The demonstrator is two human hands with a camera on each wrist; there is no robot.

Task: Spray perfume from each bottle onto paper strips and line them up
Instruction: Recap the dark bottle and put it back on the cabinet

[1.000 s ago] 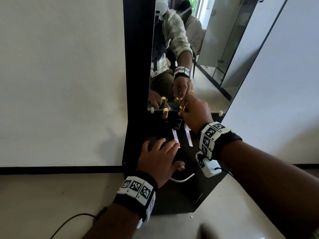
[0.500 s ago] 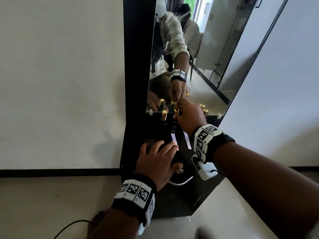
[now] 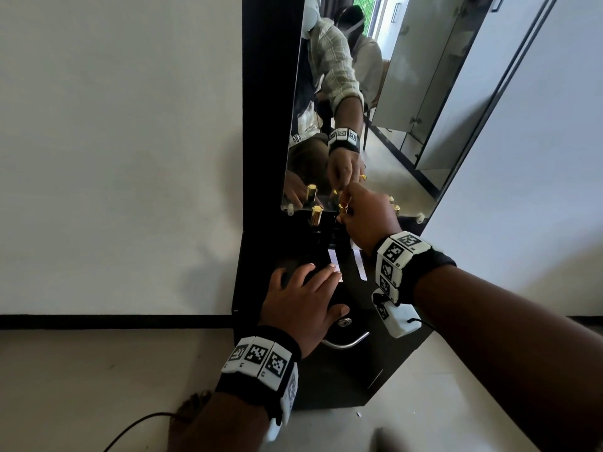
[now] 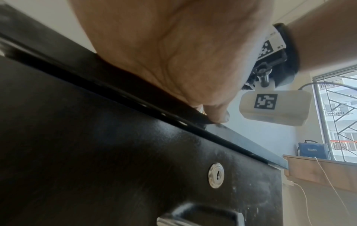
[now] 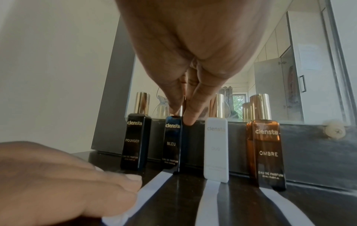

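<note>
- Seemingly well along: at the back edge of the black cabinet top (image 3: 257, 275), against the mirror (image 3: 408, 93), stand four bottles, FOUNDER (image 5: 135, 140), BLEU (image 5: 172, 142), a white one (image 5: 216, 148) and OMBRE (image 5: 267, 152).
- Right hand (image 3: 365, 220) pinches BLEU's gold top (image 3: 342, 208); whether it is spraying, I cannot tell.
- Left hand (image 3: 303, 298) lies flat, fingers straight, pressing BLEU's paper strip (image 5: 152, 183).
- Strips already lie before the white bottle (image 5: 207, 198) and OMBRE (image 5: 282, 204); none shows before FOUNDER, likely left.

A tall mirror (image 3: 359, 109) in a black frame fills the upper centre; below, a drawer's keyhole lock (image 4: 216, 177) and metal handle (image 3: 347, 343); black cable (image 3: 137, 425) lower left.
</note>
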